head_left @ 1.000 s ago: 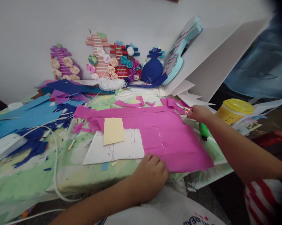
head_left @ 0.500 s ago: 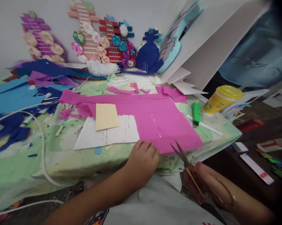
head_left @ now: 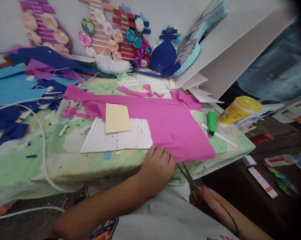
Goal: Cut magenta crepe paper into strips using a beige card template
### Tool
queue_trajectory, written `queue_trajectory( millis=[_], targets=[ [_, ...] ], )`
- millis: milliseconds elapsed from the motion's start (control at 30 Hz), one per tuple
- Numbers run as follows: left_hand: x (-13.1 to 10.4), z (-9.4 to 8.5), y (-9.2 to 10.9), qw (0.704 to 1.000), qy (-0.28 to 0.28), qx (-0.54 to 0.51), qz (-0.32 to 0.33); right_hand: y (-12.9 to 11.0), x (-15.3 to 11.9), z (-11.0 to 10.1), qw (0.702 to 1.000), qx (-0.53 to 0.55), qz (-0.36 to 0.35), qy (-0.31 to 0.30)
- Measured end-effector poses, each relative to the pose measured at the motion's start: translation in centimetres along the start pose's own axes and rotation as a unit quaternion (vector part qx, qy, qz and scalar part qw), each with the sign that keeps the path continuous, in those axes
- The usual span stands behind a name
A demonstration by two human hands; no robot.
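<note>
My left hand [head_left: 158, 168] is closed at the table's front edge, its curled fingers on the near edge of a magenta crepe paper sheet [head_left: 180, 133]; the thumb is hidden. In my right hand [head_left: 212, 197] is a pair of scissors [head_left: 190, 181], blades parted, tips pointing up-left just below the paper's near edge. A white foam board [head_left: 95, 140] with reddish marks lies partly beneath the magenta paper. On that board rests a pale yellow paper piece [head_left: 118, 118].
A green lighter [head_left: 211, 123] and a white stick [head_left: 225, 139] lie right of the paper, near a yellow-lidded cup [head_left: 240, 110]. Decorated paper guitars [head_left: 162, 58] lean against the wall. Blue paper scraps [head_left: 10, 90] and a white cord [head_left: 43, 146] occupy the left side.
The scissors have moved left and slightly down, closer to my left hand. My left hand still sits at the paper's edge. The camera view has tilted slightly.
</note>
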State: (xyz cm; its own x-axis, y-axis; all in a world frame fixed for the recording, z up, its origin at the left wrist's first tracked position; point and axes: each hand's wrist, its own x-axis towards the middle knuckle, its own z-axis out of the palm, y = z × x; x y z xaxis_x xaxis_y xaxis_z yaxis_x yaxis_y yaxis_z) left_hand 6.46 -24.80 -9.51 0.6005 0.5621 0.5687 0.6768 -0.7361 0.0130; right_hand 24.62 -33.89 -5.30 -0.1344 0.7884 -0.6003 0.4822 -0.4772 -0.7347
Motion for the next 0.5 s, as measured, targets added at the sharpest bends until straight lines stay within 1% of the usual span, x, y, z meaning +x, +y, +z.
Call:
queue_trajectory(
  millis=[100, 200, 367, 500],
  targets=[
    [-0.2, 0.2, 0.1, 1.0, 0.018, -0.01, 0.008, -0.1, 1.1, 0.8, 0.996, 0.088, 0.004, -0.003],
    [-0.1, 0.2, 0.0, 1.0, 0.012, -0.018, 0.013, 0.0, 2.3, 1.1, 0.988, 0.152, 0.023, 0.001],
    [0.5, 0.1, -0.4, 0.999, -0.032, -0.026, 0.009, -0.3, 3.3, 0.2, 0.98, 0.19, 0.062, 0.011],
    [1.0, 0.2, -0.6, 0.998, -0.052, -0.026, 0.022, -1.7, 3.8, -0.4, 0.982, 0.175, 0.066, -0.002]
  ],
)
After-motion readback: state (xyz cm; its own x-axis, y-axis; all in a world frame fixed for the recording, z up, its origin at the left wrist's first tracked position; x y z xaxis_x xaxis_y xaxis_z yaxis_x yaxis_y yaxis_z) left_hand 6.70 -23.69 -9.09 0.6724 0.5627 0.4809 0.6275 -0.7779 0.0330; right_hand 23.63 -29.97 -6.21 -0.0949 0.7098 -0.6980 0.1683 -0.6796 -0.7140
